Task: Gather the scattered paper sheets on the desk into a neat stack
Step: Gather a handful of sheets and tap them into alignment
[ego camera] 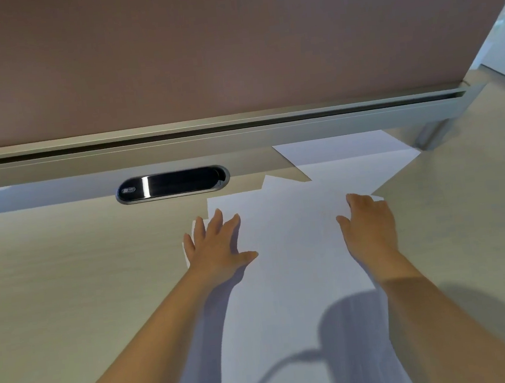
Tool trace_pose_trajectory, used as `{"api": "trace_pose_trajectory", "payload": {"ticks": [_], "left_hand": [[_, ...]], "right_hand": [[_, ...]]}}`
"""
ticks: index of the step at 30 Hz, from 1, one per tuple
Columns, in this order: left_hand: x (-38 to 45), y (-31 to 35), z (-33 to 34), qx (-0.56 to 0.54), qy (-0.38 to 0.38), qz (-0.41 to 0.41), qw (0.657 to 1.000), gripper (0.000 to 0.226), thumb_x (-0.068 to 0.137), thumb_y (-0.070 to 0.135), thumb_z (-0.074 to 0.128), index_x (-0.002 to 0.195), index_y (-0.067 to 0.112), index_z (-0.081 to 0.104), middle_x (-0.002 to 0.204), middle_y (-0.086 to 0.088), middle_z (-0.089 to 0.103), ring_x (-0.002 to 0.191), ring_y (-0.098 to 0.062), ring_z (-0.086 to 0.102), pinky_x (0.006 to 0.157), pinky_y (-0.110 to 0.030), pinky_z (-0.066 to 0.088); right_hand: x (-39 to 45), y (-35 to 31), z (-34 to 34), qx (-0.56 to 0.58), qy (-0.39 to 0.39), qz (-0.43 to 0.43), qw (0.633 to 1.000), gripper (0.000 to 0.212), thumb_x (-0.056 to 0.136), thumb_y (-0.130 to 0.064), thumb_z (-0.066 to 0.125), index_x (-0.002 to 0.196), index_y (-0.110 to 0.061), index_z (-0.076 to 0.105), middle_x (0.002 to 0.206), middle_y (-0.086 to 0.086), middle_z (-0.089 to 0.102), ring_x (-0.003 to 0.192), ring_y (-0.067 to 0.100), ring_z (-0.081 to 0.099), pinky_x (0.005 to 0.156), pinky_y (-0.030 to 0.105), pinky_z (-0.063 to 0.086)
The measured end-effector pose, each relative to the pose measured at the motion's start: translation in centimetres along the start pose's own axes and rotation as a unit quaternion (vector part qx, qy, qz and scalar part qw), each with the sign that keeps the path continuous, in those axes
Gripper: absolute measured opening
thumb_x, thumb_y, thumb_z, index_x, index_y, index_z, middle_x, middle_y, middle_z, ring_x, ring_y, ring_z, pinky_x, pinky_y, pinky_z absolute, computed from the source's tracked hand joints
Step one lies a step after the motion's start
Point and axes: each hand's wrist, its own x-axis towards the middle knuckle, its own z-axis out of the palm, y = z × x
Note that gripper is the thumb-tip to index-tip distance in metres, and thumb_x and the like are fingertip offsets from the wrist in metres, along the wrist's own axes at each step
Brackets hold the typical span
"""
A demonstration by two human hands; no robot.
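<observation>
Pale desk (69, 286) under me carries overlapping paper sheets (293, 249) at centre frame. My left hand (219, 247) and right hand (369, 229) lie open-palmed on them, gripping nothing. Uneven pushing could buckle or fan the loose sheets.

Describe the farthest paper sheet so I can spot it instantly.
Find the grey rail under the brown partition at the desk's back. Right of the black oval cable port, one white sheet reaches that rail. Unlike the sheets below, neither hand touches it.

White sheets (290, 243), pale woodgrain desk (83, 269)
</observation>
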Motion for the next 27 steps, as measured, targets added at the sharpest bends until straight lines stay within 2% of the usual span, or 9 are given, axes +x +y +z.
{"api": "trace_pose_trajectory", "payload": {"ticks": [7,11,15,19,23,27], "left_hand": [[-2.2,-1.7,-0.4,-0.001,-0.013,0.008,1.0,0.075,0.081,0.051,0.059,0.143,0.041,0.018,0.157,0.009,0.0,0.146,-0.023,-0.011,0.116,-0.048,-0.003],[-2.7,-2.0,-0.4,-0.001,-0.015,0.013,1.0,0.076,0.08,0.051,0.06,0.143,0.041,0.019,0.157,0.009,0.0,0.146,-0.023,-0.011,0.116,-0.049,-0.004],[-2.8,-2.1,-0.3,0.001,-0.017,0.016,1.0,0.077,0.08,0.052,0.059,0.143,0.041,0.017,0.157,0.009,-0.001,0.145,-0.023,-0.011,0.116,-0.049,-0.004],[-2.8,-2.1,-0.2,0.01,-0.017,0.019,1.0,0.076,0.081,0.053,0.057,0.144,0.041,0.015,0.158,0.009,-0.003,0.145,-0.024,-0.013,0.116,-0.049,-0.005],[-3.0,-2.2,-0.3,0.022,-0.025,0.021,0.999,0.076,0.083,0.055,0.053,0.145,0.04,0.011,0.158,0.009,-0.005,0.145,-0.024,-0.015,0.116,-0.049,-0.007],[-3.3,-2.0,0.1,0.047,-0.025,0.01,0.999,0.076,0.085,0.06,0.046,0.146,0.041,0.005,0.157,0.008,-0.008,0.145,-0.026,-0.015,0.116,-0.049,-0.006]], "right_hand": [[-1.7,0.0,-0.9,0.044,-0.054,-0.004,0.998,0.047,0.094,-0.036,0.047,0.132,-0.008,0.046,0.13,0.011,0.049,0.122,0.027,0.041,0.096,0.032,0.037],[-2.0,-0.2,-1.0,0.056,-0.066,-0.005,0.996,0.046,0.095,-0.032,0.046,0.132,-0.005,0.044,0.138,0.012,0.039,0.13,0.027,0.035,0.102,0.034,0.036],[-1.9,-0.9,-1.1,0.043,-0.06,-0.001,0.997,0.037,0.096,-0.023,0.042,0.126,-0.003,0.045,0.127,0.012,0.051,0.119,0.027,0.048,0.087,0.032,0.043],[-1.8,-1.3,-0.8,-0.001,-0.033,0.005,0.999,0.029,0.094,-0.01,0.038,0.121,-0.004,0.047,0.121,0.011,0.052,0.114,0.025,0.049,0.076,0.028,0.038],[-1.2,-1.1,-0.7,-0.036,-0.009,-0.001,0.999,0.027,0.092,0.001,0.04,0.117,-0.005,0.049,0.118,0.01,0.052,0.111,0.024,0.051,0.079,0.03,0.045],[-0.7,-1.1,-1.6,0.048,0.022,0.019,0.998,0.023,0.094,0.0,0.037,0.108,0.001,0.055,0.111,0.016,0.059,0.101,0.029,0.057,0.07,0.027,0.036]]}}
